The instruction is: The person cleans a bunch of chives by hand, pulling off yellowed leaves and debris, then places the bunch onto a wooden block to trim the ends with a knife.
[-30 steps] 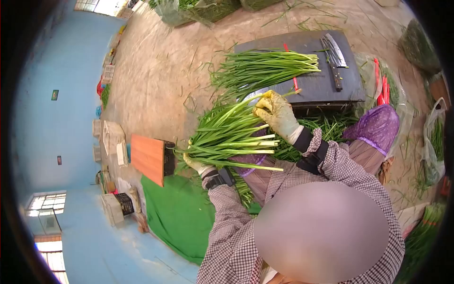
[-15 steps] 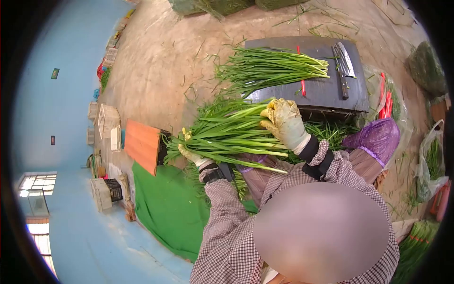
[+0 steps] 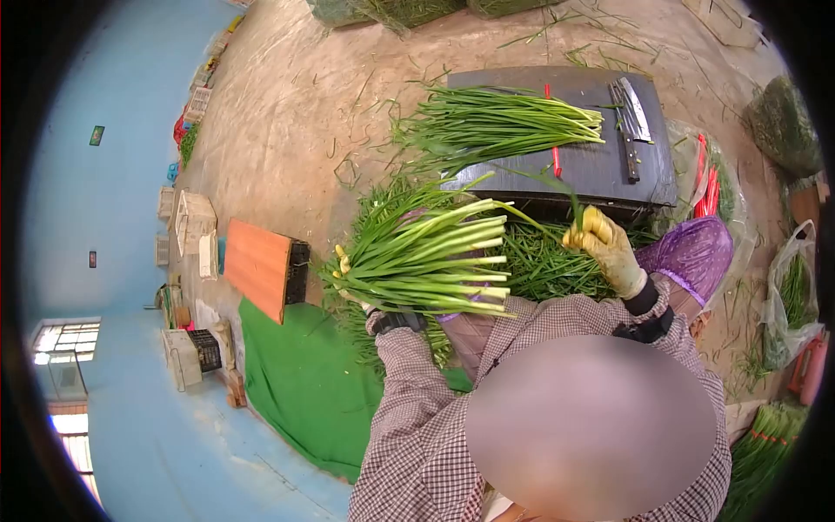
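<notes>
My left hand [image 3: 346, 277], in a dirty glove, is wrapped round a bunch of garlic chives [image 3: 426, 257], its pale stem ends fanned out to the right. Most of that hand is hidden under the leaves. Off to the right of the stem ends, my gloved right hand [image 3: 609, 250] is closed, with a thin green chive leaf [image 3: 576, 207] sticking up from its fingers. Loose chive leaves [image 3: 548, 265] lie in a heap below, between the hands. Another chive bunch [image 3: 504, 126] rests on the dark board [image 3: 591, 165], over a red strap [image 3: 557, 161].
Knives [image 3: 633, 130] lie on the board's right side. Red straps [image 3: 709, 191] sit on plastic at the right, near a bag of greens [image 3: 791, 296]. An orange panel [image 3: 258, 270] leans against a black crate, beside a green cloth [image 3: 304, 383].
My right hand has moved right, away from the bunch's stem ends, with a leaf in it. The bunch stays in my left hand, its stem ends now uncovered.
</notes>
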The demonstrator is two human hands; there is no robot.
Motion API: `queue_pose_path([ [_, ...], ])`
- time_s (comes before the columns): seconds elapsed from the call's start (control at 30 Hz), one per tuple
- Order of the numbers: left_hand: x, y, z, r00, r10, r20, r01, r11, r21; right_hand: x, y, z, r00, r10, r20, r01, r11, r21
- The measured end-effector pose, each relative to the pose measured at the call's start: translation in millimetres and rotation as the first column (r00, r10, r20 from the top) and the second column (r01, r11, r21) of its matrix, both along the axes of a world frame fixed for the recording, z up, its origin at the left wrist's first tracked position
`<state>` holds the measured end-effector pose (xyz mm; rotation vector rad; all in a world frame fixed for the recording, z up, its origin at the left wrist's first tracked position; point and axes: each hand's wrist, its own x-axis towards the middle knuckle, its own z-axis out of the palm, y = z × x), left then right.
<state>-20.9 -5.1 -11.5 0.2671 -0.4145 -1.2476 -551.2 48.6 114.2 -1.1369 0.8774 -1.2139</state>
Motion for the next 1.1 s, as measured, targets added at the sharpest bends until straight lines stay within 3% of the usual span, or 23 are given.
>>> queue_pose_path([
  [0.03,-1,0,3,1.0,0.007,0.008,-0.007,1.0,0.011,-11,3,-21,0.91,0.174,-0.375,-0.171,0.984,0.042],
  [0.07,-2,1,5,1.0,0.012,0.019,-0.013,1.0,0.029,-21,6,-40,0.658,0.32,-0.682,-0.308,0.94,0.145],
  [0.1,-7,1,12,1.0,0.015,0.026,-0.016,0.999,0.045,-27,7,-47,0.286,0.413,-0.865,-0.387,0.875,0.29],
  [0.13,-9,-1,12,0.999,0.023,0.033,-0.024,0.999,0.047,-20,9,-29,0.148,0.469,-0.871,-0.303,0.86,0.412],
  [0.17,-7,-2,15,0.999,0.019,0.035,-0.021,0.998,0.058,-12,6,-42,0.428,0.389,-0.816,-0.288,0.914,0.284],
  [0.23,-5,-3,23,0.998,0.039,0.046,-0.043,0.996,0.072,9,-7,-82,0.856,0.165,-0.491,-0.155,0.986,0.06],
  [0.3,-7,-3,30,0.998,0.042,0.057,-0.047,0.995,0.09,30,-38,-33,0.815,0.19,-0.547,-0.376,0.892,-0.252],
  [0.33,-12,-2,32,0.997,0.032,0.066,-0.039,0.994,0.102,42,-52,-69,0.806,0.084,-0.586,-0.403,0.803,-0.44],
  [0.37,-14,-2,35,0.997,0.03,0.072,-0.038,0.994,0.105,55,-47,-17,0.887,0.457,-0.065,-0.456,0.889,0.037],
  [0.43,-15,0,39,0.997,0.029,0.076,-0.037,0.994,0.106,76,-53,-30,0.825,0.502,-0.261,-0.563,0.776,-0.285],
  [0.47,-12,1,38,0.996,0.027,0.08,-0.035,0.993,0.111,95,-54,-38,0.822,0.565,-0.066,-0.564,0.792,-0.233],
  [0.5,-9,2,38,0.996,0.027,0.085,-0.036,0.993,0.112,106,-43,-44,0.736,0.597,0.319,-0.656,0.745,0.121],
  [0.6,-7,3,35,0.996,0.04,0.081,-0.049,0.992,0.112,110,-33,-38,0.891,0.455,-0.014,-0.445,0.877,0.181],
  [0.63,-7,3,35,0.996,0.04,0.08,-0.048,0.993,0.11,116,-31,-42,0.873,0.397,0.284,-0.463,0.858,0.224],
  [0.8,-7,5,29,0.997,0.033,0.077,-0.042,0.992,0.122,94,-22,-31,0.833,0.504,0.23,-0.553,0.777,0.301],
  [0.83,-8,5,26,0.997,0.032,0.074,-0.04,0.992,0.12,84,-23,-34,0.87,0.487,-0.075,-0.459,0.856,0.237],
  [0.9,-7,2,26,0.997,0.036,0.072,-0.044,0.992,0.121,59,-26,-43,0.734,0.271,-0.623,-0.333,0.943,0.017],
  [0.93,-8,4,24,0.997,0.04,0.068,-0.048,0.992,0.119,55,-26,-48,0.864,-0.014,-0.503,-0.038,0.995,-0.092],
  [0.97,-8,3,22,0.997,0.049,0.065,-0.056,0.991,0.118,53,-24,-53,0.885,-0.31,-0.347,0.275,0.95,-0.146],
  [1.0,-9,3,20,0.997,0.048,0.065,-0.056,0.99,0.126,49,-30,-43,0.788,-0.447,-0.424,0.348,0.89,-0.293],
  [1.03,-11,3,20,0.997,0.047,0.062,-0.055,0.99,0.128,50,-35,-29,0.74,-0.491,-0.46,0.3,0.852,-0.429],
  [1.1,-10,2,21,0.998,0.038,0.059,-0.046,0.99,0.135,65,-40,-2,0.72,-0.372,-0.586,0.029,0.86,-0.51],
])
